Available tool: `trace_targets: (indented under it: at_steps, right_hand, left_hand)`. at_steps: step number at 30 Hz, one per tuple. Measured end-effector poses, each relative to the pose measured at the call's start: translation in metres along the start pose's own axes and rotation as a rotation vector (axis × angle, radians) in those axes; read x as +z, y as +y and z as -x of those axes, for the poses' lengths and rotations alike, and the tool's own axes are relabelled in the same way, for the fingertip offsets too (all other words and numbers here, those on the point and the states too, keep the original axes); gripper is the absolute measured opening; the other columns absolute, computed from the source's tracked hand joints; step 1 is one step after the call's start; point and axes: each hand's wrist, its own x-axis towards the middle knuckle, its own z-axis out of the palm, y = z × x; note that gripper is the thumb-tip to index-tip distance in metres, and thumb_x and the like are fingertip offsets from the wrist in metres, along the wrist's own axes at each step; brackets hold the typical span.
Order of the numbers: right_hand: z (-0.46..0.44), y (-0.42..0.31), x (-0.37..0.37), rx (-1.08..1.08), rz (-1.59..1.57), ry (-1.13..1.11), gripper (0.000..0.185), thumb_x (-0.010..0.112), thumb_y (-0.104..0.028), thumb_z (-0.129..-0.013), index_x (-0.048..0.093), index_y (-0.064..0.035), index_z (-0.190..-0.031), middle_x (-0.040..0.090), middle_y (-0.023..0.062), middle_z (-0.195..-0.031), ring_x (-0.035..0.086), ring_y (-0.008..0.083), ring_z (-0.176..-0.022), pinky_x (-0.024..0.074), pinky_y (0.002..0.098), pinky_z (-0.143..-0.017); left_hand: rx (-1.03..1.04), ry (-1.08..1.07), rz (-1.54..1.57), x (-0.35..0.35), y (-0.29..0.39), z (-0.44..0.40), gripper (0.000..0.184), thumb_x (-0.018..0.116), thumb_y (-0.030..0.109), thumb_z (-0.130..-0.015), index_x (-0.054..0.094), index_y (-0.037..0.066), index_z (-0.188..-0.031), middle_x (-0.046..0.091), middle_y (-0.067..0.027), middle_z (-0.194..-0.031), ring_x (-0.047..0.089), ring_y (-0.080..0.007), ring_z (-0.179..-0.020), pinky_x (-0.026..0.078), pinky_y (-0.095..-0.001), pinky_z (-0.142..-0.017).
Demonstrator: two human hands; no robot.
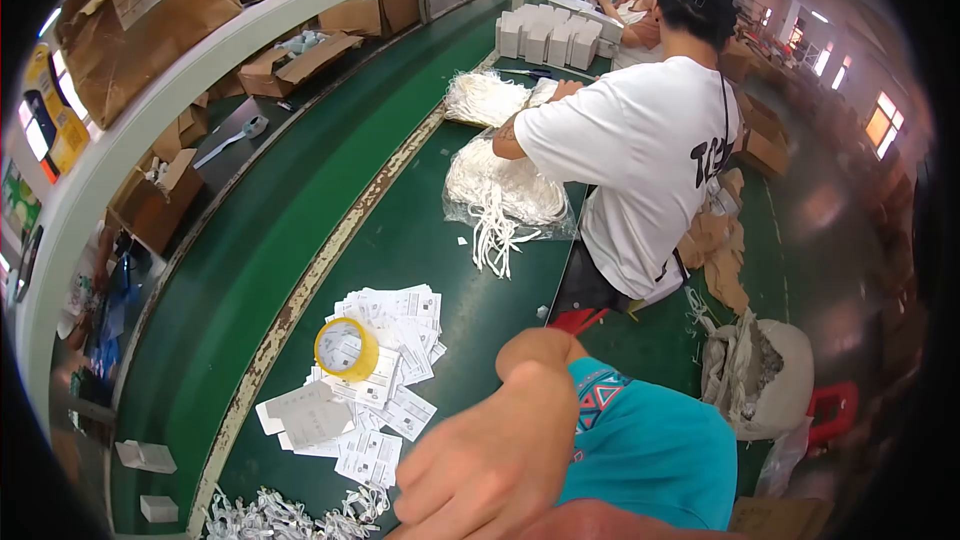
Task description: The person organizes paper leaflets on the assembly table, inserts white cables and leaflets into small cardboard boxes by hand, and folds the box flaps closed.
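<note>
My right hand is large at the bottom centre, knuckles up and fingers curled underneath; whatever they hold is hidden. It is just right of a pile of printed white papers on the green table. A yellow tape roll lies on these papers, beside a grey-white flattened box. Small clear and white parts form a heap at the bottom left. A strip of skin at the bottom edge looks like my left forearm; that hand does not show.
A co-worker in a white T-shirt leans over bundles of white cord further up the table. White boxes stand beyond. A green belt runs along the left, below a shelf rail. A white sack is at right.
</note>
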Motion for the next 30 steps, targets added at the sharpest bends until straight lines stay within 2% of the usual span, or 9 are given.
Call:
trace_targets:
  at_steps: [8, 10, 11, 13, 14, 19, 21, 25, 30]
  right_hand:
    - [0.011, -0.005, -0.008, -0.042, 0.176, 0.384, 0.019, 0.054, 0.003, -0.097, 0.071, 0.0051, -0.107, 0.068, 0.0142, -0.088, 0.068, 0.0269, -0.076, 0.0477, 0.0351, -0.059]
    - [0.016, 0.004, -0.001, -0.093, 0.191, 0.540, 0.016, 0.063, 0.000, -0.089, 0.068, 0.0039, -0.075, 0.068, 0.0135, -0.071, 0.063, 0.0233, -0.060, 0.0451, 0.0367, -0.054]
    - [0.024, 0.007, -0.003, -0.091, 0.187, 0.542, 0.016, 0.063, 0.000, -0.089, 0.068, 0.0039, -0.075, 0.068, 0.0135, -0.071, 0.063, 0.0233, -0.060, 0.0451, 0.0367, -0.054]
    - [0.039, 0.010, -0.011, -0.139, -0.073, 0.632, 0.019, 0.063, -0.009, -0.093, 0.068, 0.0035, -0.080, 0.063, 0.0095, -0.071, 0.059, 0.0220, -0.058, 0.0395, 0.0328, -0.050]
    - [0.038, 0.019, -0.018, -0.200, -0.134, 0.688, 0.017, 0.060, 0.002, -0.087, 0.072, 0.0066, -0.075, 0.062, 0.0118, -0.062, 0.056, 0.0204, -0.048, 0.0361, 0.0301, -0.047]
    - [0.033, 0.038, -0.021, 0.045, 0.083, 0.757, 0.017, 0.058, 0.004, -0.087, 0.072, 0.0073, -0.077, 0.065, 0.0134, -0.065, 0.053, 0.0196, -0.047, 0.0370, 0.0316, -0.048]
    - [0.035, 0.039, -0.018, -0.015, -0.049, 0.633, 0.013, 0.071, -0.006, -0.087, 0.074, 0.0054, -0.094, 0.066, 0.0091, -0.077, 0.056, 0.0215, -0.054, 0.0351, 0.0358, -0.047]
    - [0.031, 0.037, -0.022, -0.039, -0.006, 0.751, 0.011, 0.064, 0.005, -0.081, 0.074, 0.0066, -0.078, 0.067, 0.0184, -0.068, 0.054, 0.0198, -0.048, 0.0341, 0.0279, -0.047]
    - [0.039, 0.032, -0.028, -0.112, -0.091, 0.793, 0.011, 0.065, 0.005, -0.083, 0.074, 0.0040, -0.077, 0.065, 0.0163, -0.064, 0.055, 0.0196, -0.048, 0.0332, 0.0273, -0.046]
  left_hand:
    - [-0.026, 0.027, 0.016, 0.009, -0.001, 0.001, 0.015, 0.060, 0.015, -0.084, 0.069, 0.008, -0.094, 0.070, -0.0117, -0.090, 0.071, -0.0300, -0.089, 0.054, -0.0437, -0.077]
    - [-0.024, 0.029, 0.025, 0.010, -0.004, -0.002, 0.015, 0.060, 0.015, -0.084, 0.069, 0.008, -0.094, 0.070, -0.0117, -0.090, 0.071, -0.0300, -0.088, 0.054, -0.0437, -0.077]
    - [-0.024, 0.029, 0.027, 0.010, -0.006, -0.003, 0.015, 0.060, 0.015, -0.084, 0.069, 0.008, -0.094, 0.070, -0.0117, -0.090, 0.071, -0.0299, -0.088, 0.054, -0.0437, -0.077]
    - [-0.018, 0.022, 0.030, 0.011, -0.013, -0.003, 0.015, 0.060, 0.015, -0.084, 0.069, 0.008, -0.094, 0.070, -0.0117, -0.090, 0.071, -0.0299, -0.088, 0.054, -0.0438, -0.077]
    - [-0.014, 0.013, 0.030, 0.011, -0.017, -0.002, 0.015, 0.060, 0.015, -0.084, 0.069, 0.008, -0.094, 0.070, -0.0117, -0.090, 0.071, -0.0299, -0.088, 0.054, -0.0438, -0.077]
    - [0.037, -0.030, 0.071, 0.021, -0.014, -0.001, 0.015, 0.060, 0.015, -0.084, 0.069, 0.008, -0.093, 0.070, -0.0116, -0.090, 0.071, -0.0298, -0.088, 0.054, -0.0438, -0.078]
    - [0.042, -0.039, 0.086, 0.023, -0.011, 0.000, 0.015, 0.060, 0.015, -0.084, 0.069, 0.008, -0.093, 0.071, -0.0116, -0.090, 0.071, -0.0298, -0.088, 0.054, -0.0438, -0.078]
    - [0.027, -0.042, 0.096, 0.026, -0.009, 0.003, 0.015, 0.060, 0.015, -0.084, 0.069, 0.008, -0.093, 0.071, -0.0116, -0.090, 0.071, -0.0297, -0.088, 0.054, -0.0438, -0.078]
    - [0.058, -0.036, 0.060, 0.022, -0.017, -0.004, 0.015, 0.060, 0.015, -0.084, 0.070, 0.008, -0.093, 0.071, -0.0115, -0.090, 0.071, -0.0296, -0.088, 0.054, -0.0439, -0.078]
